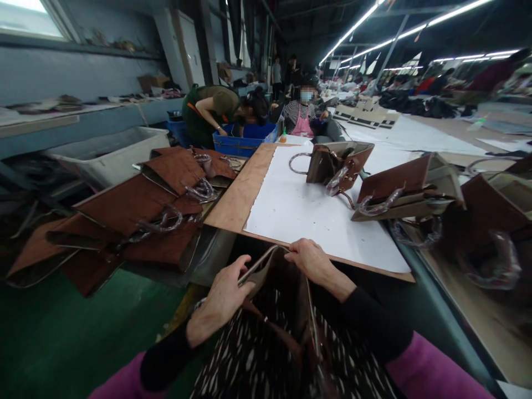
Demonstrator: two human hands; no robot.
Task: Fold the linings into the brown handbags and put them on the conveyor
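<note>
Bag [285, 271] sits mouth-up before the person's body, just at the near edge of the table [245, 180], its opening spread between two hands. The left hand [222, 299] holds the left side of the rim between thumb and fingers; the right hand [311, 261] pinches the rim at its far end, by the table edge. A white sheet [286, 208] covers much of the tabletop, with another bag [320, 166] on its far part. Brown bags [128, 205] with clear-wrapped handles lie piled at the left. Beyond, a co-worker [218, 102] bends over a blue bin [236, 145].
</note>
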